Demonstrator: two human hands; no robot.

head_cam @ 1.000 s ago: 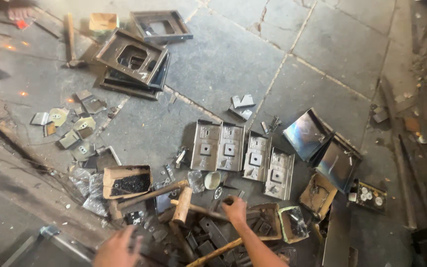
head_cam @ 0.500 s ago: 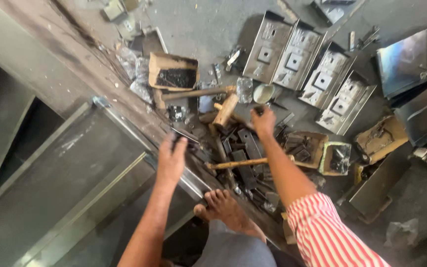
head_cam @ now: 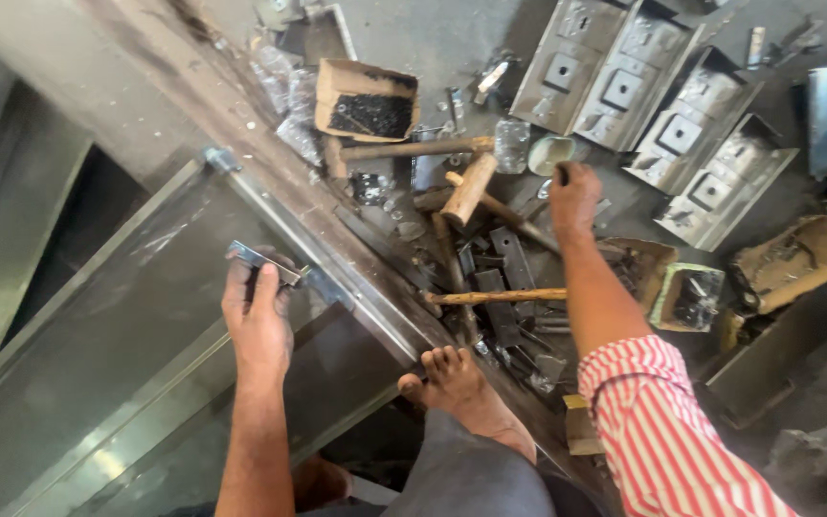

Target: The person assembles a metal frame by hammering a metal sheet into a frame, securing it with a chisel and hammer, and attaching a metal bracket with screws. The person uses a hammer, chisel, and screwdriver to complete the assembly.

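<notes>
At the bottom centre of the frame a bare foot (head_cam: 458, 383) is planted on a long metal frame (head_cam: 145, 316). Left of centre, a small metal bracket (head_cam: 262, 258) is pinched against that frame by the left hand (head_cam: 258, 316), fingers curled over it. Further up, the right hand (head_cam: 574, 196) is lowered into scattered metal parts, fingers bent together; whether anything is gripped cannot be told. Beyond it, a wooden mallet (head_cam: 468, 189) and 4 metal plates (head_cam: 653, 115) are seen.

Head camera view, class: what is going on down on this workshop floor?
A person crouches over a large metal frame. The left hand grips a small metal bracket on its rail. The right hand reaches into scattered tools, beside a wooden mallet and a cardboard box of dark screws. A bare foot rests at the frame's edge.
</notes>
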